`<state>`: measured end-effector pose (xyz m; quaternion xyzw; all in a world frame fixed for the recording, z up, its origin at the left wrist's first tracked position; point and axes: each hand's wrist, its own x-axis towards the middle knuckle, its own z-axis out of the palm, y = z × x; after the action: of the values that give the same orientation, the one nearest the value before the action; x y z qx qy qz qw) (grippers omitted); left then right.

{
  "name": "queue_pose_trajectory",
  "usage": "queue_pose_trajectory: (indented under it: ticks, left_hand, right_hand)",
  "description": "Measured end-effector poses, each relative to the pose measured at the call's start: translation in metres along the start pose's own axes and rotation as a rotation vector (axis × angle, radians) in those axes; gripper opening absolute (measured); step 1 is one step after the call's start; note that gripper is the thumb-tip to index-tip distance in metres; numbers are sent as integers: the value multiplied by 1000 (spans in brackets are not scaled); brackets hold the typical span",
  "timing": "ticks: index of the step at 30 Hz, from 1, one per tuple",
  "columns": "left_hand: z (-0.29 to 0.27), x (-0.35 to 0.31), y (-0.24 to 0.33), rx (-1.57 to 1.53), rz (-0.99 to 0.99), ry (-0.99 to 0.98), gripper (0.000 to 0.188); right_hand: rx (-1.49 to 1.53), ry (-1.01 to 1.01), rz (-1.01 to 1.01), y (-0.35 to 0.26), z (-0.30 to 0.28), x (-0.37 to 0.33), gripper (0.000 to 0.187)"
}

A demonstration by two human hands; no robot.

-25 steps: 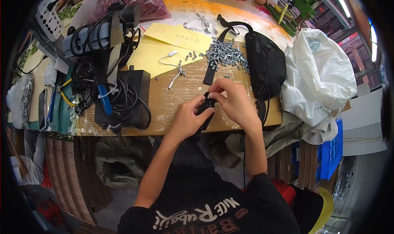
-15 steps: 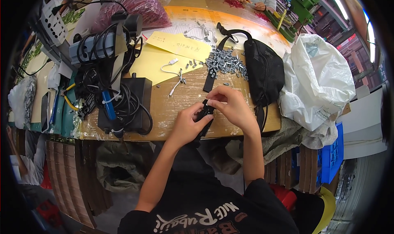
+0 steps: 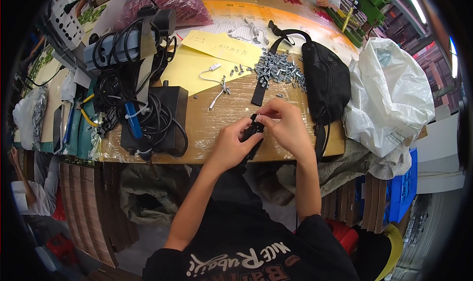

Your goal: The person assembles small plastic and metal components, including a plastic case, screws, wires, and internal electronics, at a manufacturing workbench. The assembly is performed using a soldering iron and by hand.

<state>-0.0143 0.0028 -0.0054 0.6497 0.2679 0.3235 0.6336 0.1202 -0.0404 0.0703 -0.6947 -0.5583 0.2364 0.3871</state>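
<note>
Hardly anything has shifted: left of the black waist bag (image 3: 326, 81), the left hand (image 3: 230, 144) keeps its fingers round a narrow black piece (image 3: 254, 129), the right hand (image 3: 287, 127) pinching its upper end; the same handling continues.

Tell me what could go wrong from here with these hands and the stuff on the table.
The left hand holds a black piece by the near edge of the table, with the right hand pinching its top, so a slip might drop it off.
The small metal parts lie loose beside the black bag; nudging it could scatter some.
</note>
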Motion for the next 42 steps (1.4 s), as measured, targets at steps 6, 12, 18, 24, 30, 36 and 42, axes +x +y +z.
queue_pose_trajectory:
  ticks: [6, 12, 18, 24, 30, 36, 42]
  left_hand:
    - [1, -1, -3, -2, 45, 38, 32]
    - [1, -1, 1, 31, 27, 22, 33]
    - [2, -4, -1, -10, 60, 79, 27]
    - [2, -8, 17, 117, 76, 30, 23]
    - [0, -8, 10, 99, 92, 9, 16]
    - [-5, -5, 15, 58, 42, -60, 15]
    - [-10, -3, 34, -350, -103, -245, 19]
  right_hand:
    - [33, -55, 71, 0, -2, 5, 8]
    - [-54, 63, -24, 1, 5, -2, 8]
    - [1, -1, 0, 3, 4, 4, 8]
    - [376, -86, 76, 23, -1, 2, 6]
    - [310, -83, 93, 14, 1, -3, 8]
    - [337, -47, 25, 19, 9, -9, 9]
    - [895, -33, -43, 54, 16, -26, 11]
